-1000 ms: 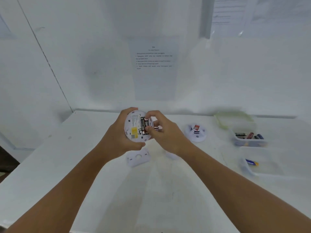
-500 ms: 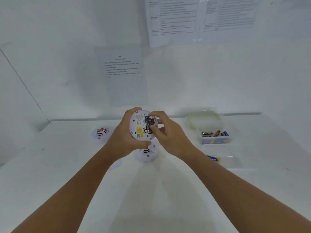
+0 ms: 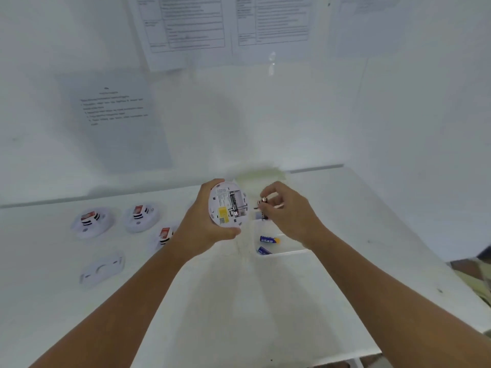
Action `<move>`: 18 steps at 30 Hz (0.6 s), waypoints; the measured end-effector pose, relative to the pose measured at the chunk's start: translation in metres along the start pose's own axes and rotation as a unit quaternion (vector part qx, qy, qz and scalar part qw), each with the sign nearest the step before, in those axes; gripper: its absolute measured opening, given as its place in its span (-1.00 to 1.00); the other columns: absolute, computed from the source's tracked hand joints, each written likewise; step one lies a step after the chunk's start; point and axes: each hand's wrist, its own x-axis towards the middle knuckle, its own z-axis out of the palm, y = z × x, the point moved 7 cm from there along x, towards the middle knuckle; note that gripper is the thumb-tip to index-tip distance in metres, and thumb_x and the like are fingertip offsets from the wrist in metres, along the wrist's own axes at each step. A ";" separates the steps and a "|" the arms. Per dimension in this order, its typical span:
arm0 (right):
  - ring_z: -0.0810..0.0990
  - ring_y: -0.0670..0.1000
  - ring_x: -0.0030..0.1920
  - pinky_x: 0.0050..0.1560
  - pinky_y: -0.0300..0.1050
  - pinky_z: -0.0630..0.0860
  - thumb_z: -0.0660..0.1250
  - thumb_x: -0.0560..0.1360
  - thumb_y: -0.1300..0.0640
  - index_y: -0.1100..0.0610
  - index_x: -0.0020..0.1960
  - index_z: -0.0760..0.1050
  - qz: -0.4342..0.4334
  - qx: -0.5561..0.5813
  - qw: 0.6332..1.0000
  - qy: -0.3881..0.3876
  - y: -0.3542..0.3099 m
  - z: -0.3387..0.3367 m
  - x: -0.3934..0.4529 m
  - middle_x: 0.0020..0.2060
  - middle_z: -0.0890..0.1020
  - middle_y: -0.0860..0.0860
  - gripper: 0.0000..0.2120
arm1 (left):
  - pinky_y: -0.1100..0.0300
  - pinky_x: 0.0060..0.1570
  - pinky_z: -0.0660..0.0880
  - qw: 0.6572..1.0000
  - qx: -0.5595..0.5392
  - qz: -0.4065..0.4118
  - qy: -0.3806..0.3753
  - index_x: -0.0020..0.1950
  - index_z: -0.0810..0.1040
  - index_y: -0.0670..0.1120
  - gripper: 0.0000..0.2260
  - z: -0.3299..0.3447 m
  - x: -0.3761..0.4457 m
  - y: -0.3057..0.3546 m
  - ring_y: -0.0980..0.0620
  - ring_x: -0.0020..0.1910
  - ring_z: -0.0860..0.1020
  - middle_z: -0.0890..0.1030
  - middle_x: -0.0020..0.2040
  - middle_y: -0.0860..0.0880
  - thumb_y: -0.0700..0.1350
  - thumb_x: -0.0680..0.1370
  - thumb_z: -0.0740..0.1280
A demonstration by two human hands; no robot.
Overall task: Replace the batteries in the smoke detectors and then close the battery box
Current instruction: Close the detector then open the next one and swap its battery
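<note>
The left hand (image 3: 202, 229) grips a detector (image 3: 228, 205) above the bench (image 3: 265, 301), back open; the right hand (image 3: 289, 211), just beside it, pinches a battery (image 3: 261, 207) over the tray (image 3: 289, 251).

A round white smoke detector (image 3: 229, 204) is held upright above the table, its back facing the camera; a yellow label sits at its 7 o'clock, and the open battery bay at centre holds one dark battery standing on end. At its 3 o'clock, just apart, a removed battery (image 3: 263, 208) is pinched in fingers. At 5 o'clock lies a clear battery box (image 3: 281, 252) holding two blue batteries (image 3: 269, 239).
</note>
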 end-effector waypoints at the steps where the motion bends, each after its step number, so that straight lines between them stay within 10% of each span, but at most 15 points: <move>1: 0.65 -0.09 -0.18 -0.24 -0.29 0.44 0.42 0.56 0.08 -0.06 0.04 0.55 0.018 -0.049 0.998 -0.036 0.011 0.000 0.000 -0.16 0.66 -0.10 -0.90 | -0.04 0.13 0.66 1.000 0.004 0.000 -0.002 0.45 0.32 0.23 -0.10 0.003 0.001 -0.001 0.13 0.26 0.57 0.55 0.24 0.28 -0.20 0.25 0.68; 8: 0.67 -0.03 -0.10 0.03 -0.09 0.61 0.43 0.55 -0.05 -0.05 0.07 0.58 0.049 -0.215 0.969 -0.113 0.043 0.014 0.004 -0.03 0.65 -0.08 -0.86 | 0.01 0.09 0.67 1.000 0.009 -0.008 -0.008 0.46 0.31 0.22 -0.08 0.010 0.005 -0.002 0.05 0.29 0.56 0.53 0.31 0.17 -0.16 0.22 0.66; 18: 0.61 -0.13 -0.12 -0.01 -0.12 0.59 0.43 0.55 -0.04 -0.13 0.22 0.58 -0.191 -0.151 0.969 -0.034 -0.023 0.022 0.014 -0.05 0.59 -0.12 -0.75 | 0.04 -0.01 0.67 0.999 -0.013 -0.014 -0.026 0.47 0.34 0.06 -0.11 0.012 0.009 -0.005 -0.07 0.24 0.60 0.57 0.25 0.06 -0.24 0.23 0.64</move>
